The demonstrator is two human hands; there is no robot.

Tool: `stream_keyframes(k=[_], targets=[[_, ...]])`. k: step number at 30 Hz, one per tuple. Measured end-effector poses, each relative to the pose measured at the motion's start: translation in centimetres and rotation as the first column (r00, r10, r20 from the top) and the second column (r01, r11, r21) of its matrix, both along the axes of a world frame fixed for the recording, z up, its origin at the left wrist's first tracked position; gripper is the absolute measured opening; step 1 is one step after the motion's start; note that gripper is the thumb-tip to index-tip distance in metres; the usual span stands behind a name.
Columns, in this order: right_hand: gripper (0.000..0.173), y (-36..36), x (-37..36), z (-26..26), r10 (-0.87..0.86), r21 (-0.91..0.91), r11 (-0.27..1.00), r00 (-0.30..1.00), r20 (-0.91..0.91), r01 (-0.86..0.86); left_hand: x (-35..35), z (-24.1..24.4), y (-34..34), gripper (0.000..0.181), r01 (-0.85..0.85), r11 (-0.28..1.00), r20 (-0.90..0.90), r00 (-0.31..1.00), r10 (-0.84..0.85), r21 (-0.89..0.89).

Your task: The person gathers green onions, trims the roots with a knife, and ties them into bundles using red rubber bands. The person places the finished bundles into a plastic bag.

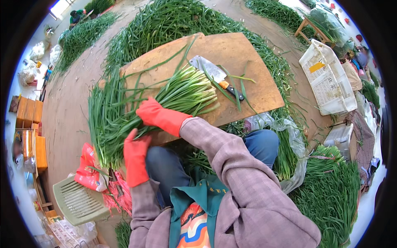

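A wooden board [260, 77] lies before me with a bundle of garlic chives [189, 93] on it, pale stem ends to the right. My right hand [159, 114], in a red rubber glove, is on the green leaves, its fingers curled around some of them. My left hand [135, 155], gloved alike, touches the leaves near the board's front left edge, with thumb and fingers apart. More chives [105, 124] hang over the left side, stem ends down. A cleaver [211, 69] with a black and orange handle lies behind the bundle, loose leaves around it.
Heaped chives [173, 18] surround the board's far side. At left are a green plastic stool [79, 200], a red bag [88, 170] and pink ties [119, 195]. A white crate [328, 77] and bundled chives [328, 192] are at right. Another person [74, 18] is far back left.
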State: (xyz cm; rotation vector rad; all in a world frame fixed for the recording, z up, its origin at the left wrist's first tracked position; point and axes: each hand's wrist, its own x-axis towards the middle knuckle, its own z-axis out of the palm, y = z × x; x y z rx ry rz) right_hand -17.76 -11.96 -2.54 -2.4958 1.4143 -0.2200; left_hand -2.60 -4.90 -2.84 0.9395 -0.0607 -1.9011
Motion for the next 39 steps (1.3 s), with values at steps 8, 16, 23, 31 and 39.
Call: stream_keyframes(k=[8,16,23,31,39], targets=[[0.038,9.0,-6.8,7.8,-0.017,-0.184,0.973,0.844,0.536,0.136,-5.0,10.1,-4.0,0.065,0.507,0.432,0.619,0.286,0.732,-0.746],[0.034,13.9,-19.0,1.3,-0.76,0.877,0.407,0.627,0.171,0.256,-17.7,5.5,-13.5,0.064,0.966,0.257,0.903,-0.122,0.411,0.013],[0.036,10.0,-19.1,-0.1,-0.786,0.939,0.314,0.594,0.174,0.141,-19.3,1.5,-13.3,0.039,0.915,0.404,0.956,-0.113,0.271,-0.007],[0.031,9.6,-19.0,-0.3,-0.796,0.916,0.387,0.537,0.278,0.1,-20.4,-0.1,-12.9,0.064,0.944,0.311,0.946,-0.194,0.261,0.108],[0.027,8.5,-18.3,1.0,-0.766,0.904,0.384,0.612,0.196,0.19,-20.1,3.7,-4.3,0.117,0.894,0.203,0.747,-0.446,0.493,0.399]])
